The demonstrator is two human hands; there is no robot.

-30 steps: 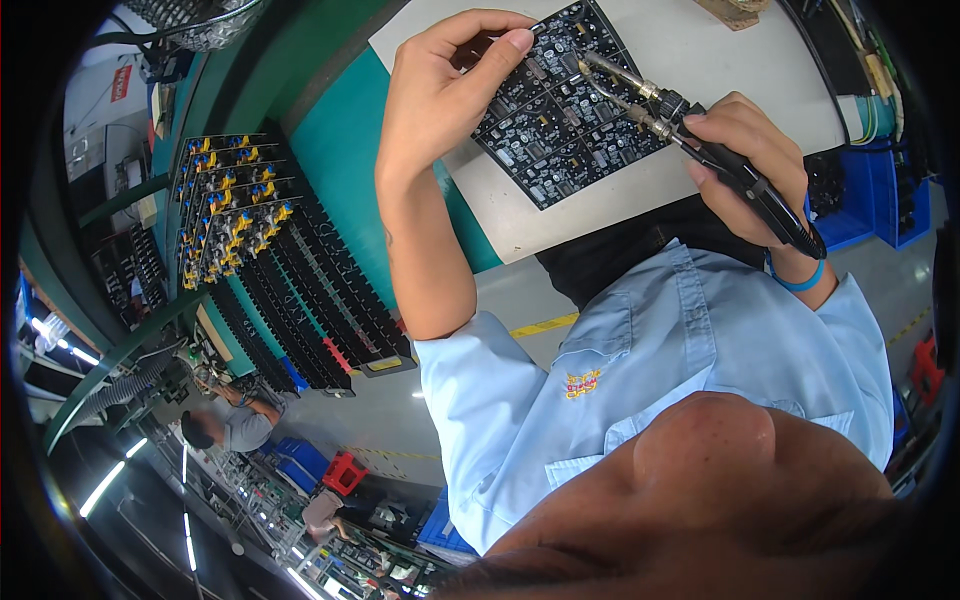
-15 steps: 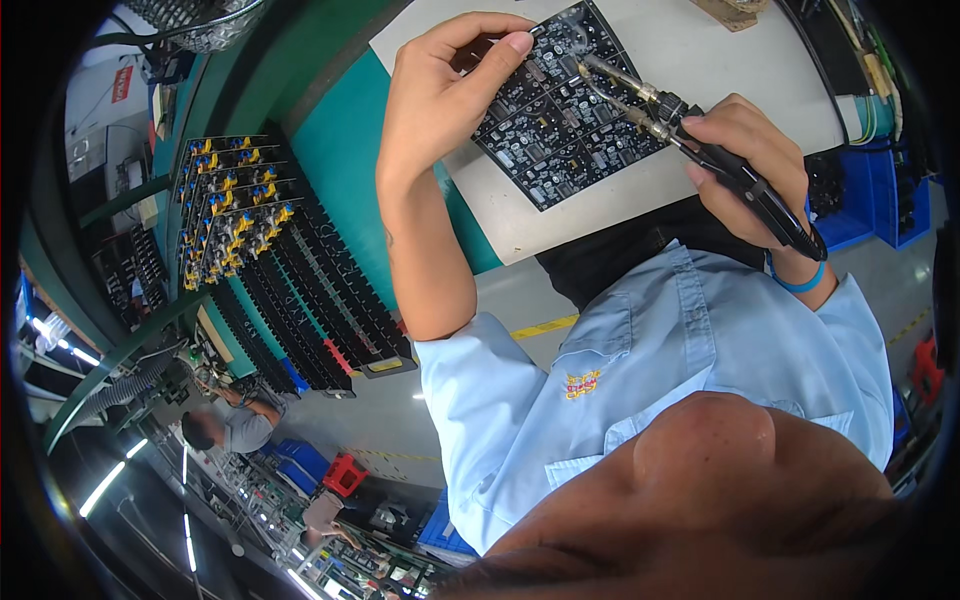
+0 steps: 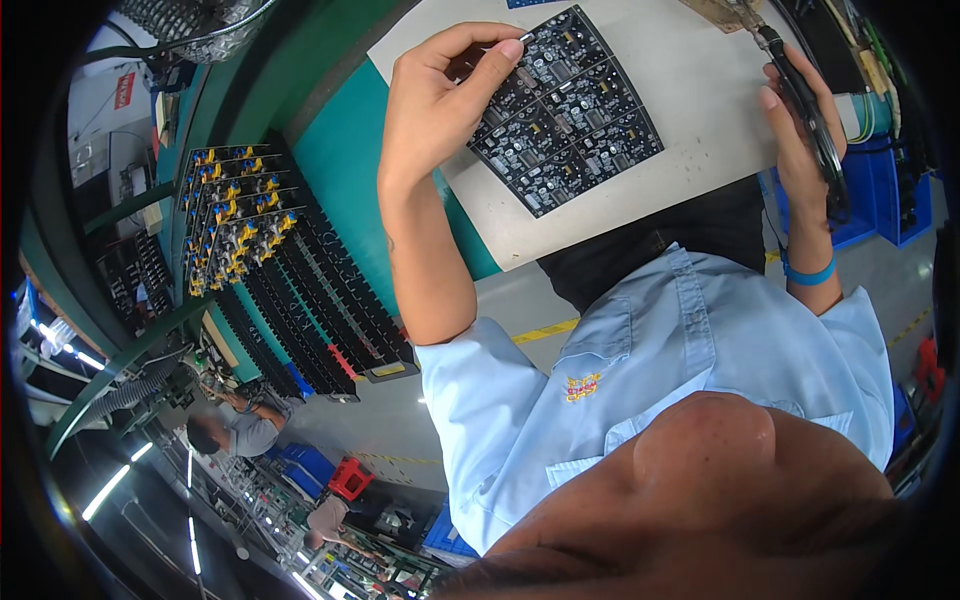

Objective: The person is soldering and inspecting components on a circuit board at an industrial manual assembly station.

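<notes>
The left hand (image 3: pixel 440 95) is pinching the upper left edge of the board (image 3: pixel 565 110), thumb and forefinger closed together on its rim. The board, a black panel made of several small square circuits packed with tiny parts, is lying flat on the white mat (image 3: pixel 690 110) that covers the bench top, just ahead of the person's chest. The right hand (image 3: pixel 800 130) is wrapped shut around the black handle of an iron (image 3: pixel 800 85), which is pointing up and away toward the far right of the mat, well apart from the board; its tip is resting near a brownish pad (image 3: pixel 722 12) at the top edge. A blue band (image 3: pixel 808 272) is circling the right wrist.

To the left, a long black rack (image 3: pixel 290 290) is standing on the green bench (image 3: pixel 340 160), its slots running in rows. The upper slots are holding boards (image 3: pixel 232 215) with yellow and blue parts; the lower slots are looking dark, and what sits in them cannot be made out. A small yellow label (image 3: pixel 388 369) is sitting on the rack's near end, with a red strip (image 3: pixel 343 362) beside it. Blue bins (image 3: pixel 880 190) are hanging at the right edge, their contents hidden. A red sign (image 3: pixel 124 90) is showing on the wall at upper left. On the floor below, a yellow tape line (image 3: pixel 545 331) is running past the person's lap.
</notes>
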